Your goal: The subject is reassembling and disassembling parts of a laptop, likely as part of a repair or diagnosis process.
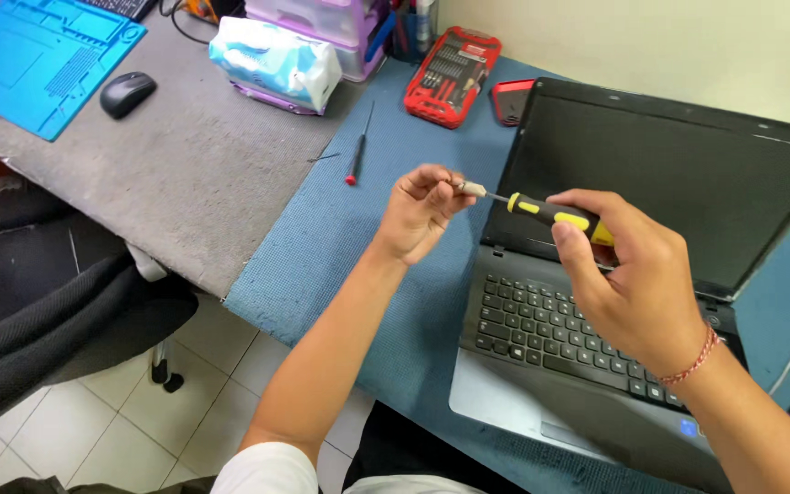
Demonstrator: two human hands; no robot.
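Now screwdriver (555, 216) tip (471, 188) between left fingers (443, 183).

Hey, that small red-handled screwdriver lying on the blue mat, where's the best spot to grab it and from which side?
Probably pinch the red-handled screwdriver at its red grip, the thick end nearest the mat's front, coming from above. It lies flat with bare mat around it, and the dark shaft is too thin for fingers to hold well.
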